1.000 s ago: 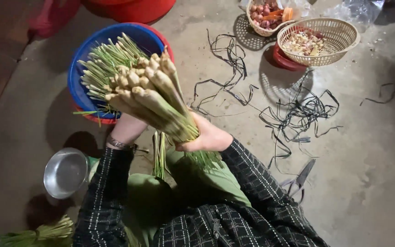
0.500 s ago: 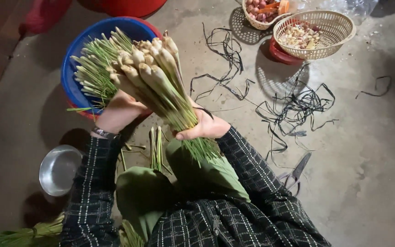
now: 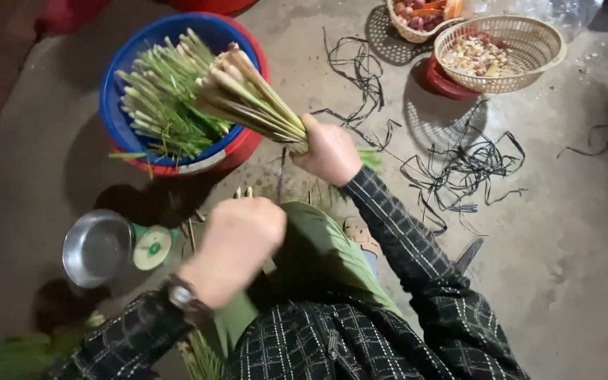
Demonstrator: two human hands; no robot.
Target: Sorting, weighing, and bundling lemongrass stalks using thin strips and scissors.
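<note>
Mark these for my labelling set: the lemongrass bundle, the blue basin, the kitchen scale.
lemongrass bundle (image 3: 251,95), head view, on the pale stalk bases.
blue basin (image 3: 117,123), head view, on its left rim.
kitchen scale (image 3: 153,248), head view, on its dial.

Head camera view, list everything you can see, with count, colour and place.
lemongrass bundle: one, pale green, held over the basin
loose lemongrass stalks: many, green, inside the basin
basin: one, blue inside a red one, upper left on the floor
kitchen scale: one, green body with a steel pan, lower left
woven baskets: two, tan, top right, holding small bulbs and roots
tie strips: many, black, scattered on the floor at right
knife: one, dark, on the floor at right
wristwatch: one, dark, on the left wrist
right hand: grip closed round the bundle
left hand: blurred, over the lap, contents unclear
</note>
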